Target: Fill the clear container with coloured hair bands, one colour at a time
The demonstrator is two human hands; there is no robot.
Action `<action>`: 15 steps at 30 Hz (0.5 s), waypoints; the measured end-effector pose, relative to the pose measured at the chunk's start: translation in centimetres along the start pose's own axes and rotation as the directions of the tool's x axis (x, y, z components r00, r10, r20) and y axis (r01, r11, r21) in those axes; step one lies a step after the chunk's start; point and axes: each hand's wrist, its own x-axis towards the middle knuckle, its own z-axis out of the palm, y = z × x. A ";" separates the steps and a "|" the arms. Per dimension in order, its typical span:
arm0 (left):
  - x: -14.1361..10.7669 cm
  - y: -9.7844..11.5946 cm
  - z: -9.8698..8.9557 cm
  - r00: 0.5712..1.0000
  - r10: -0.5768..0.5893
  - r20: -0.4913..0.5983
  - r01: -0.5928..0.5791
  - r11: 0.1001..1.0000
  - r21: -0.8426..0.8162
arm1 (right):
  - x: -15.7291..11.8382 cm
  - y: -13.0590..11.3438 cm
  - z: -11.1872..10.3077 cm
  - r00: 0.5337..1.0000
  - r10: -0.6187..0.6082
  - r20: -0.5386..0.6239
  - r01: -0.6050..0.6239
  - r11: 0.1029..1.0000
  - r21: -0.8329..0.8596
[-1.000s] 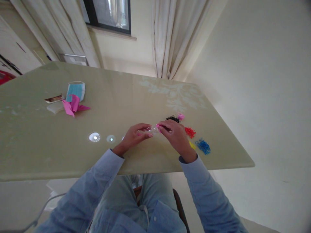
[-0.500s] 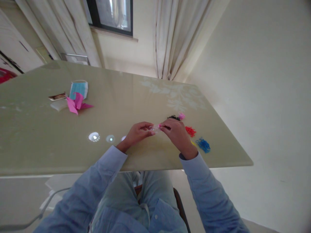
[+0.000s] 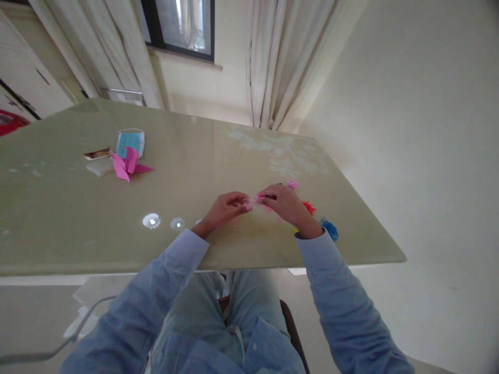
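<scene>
Above the table, my left hand (image 3: 225, 210) pinches a small, shiny clear plastic bag (image 3: 248, 201). My right hand (image 3: 285, 205) is closed at the bag's other end, where a bit of pink shows by the fingertips; the fingers hide most of it. Small pink pieces (image 3: 268, 209) lie on the table beneath my right hand. Close around that hand are a pink clump (image 3: 292, 184), a pile of red strands or small bands (image 3: 309, 207) and a blue pile (image 3: 329, 229). Yellow and black bits are mostly covered by the hand and wrist.
On the glossy table (image 3: 187, 156), a blue face mask (image 3: 131, 141), a pink folded-paper figure (image 3: 128, 165), a small printed packet (image 3: 97, 154) and a whitish pouch (image 3: 100, 167) lie to the left. A wall (image 3: 421, 156) rises beyond the right edge.
My right hand has shifted slightly up and right, and the clear bag is more covered by fingers. Small pink pieces now show on the table below it. The view has moved a little.
</scene>
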 end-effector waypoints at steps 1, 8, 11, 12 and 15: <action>0.0 -0.1 0.0 1.000 -0.005 0.005 0.005 1.000 -0.018 | 0.1 0.0 -0.1 1.000 -0.015 0.018 0.016 0.999 -0.028; 0.3 -0.2 0.1 1.000 -0.021 0.023 0.024 0.991 -0.135 | 0.3 -1.1 -0.7 0.998 0.002 0.059 0.003 0.996 -0.093; 0.3 -0.1 0.1 0.999 -0.031 0.036 0.036 0.988 -0.150 | 0.0 -1.4 -0.9 0.997 0.064 0.031 -0.064 0.998 0.008; 0.3 -0.1 0.2 0.999 -0.032 0.042 0.038 0.987 -0.158 | -0.1 -1.5 -0.9 0.996 0.083 0.020 -0.084 0.996 0.037; 0.2 0.0 0.2 0.997 -0.030 0.067 0.042 0.982 -0.184 | -0.3 -1.4 -1.0 0.996 0.089 -0.004 -0.089 0.995 0.039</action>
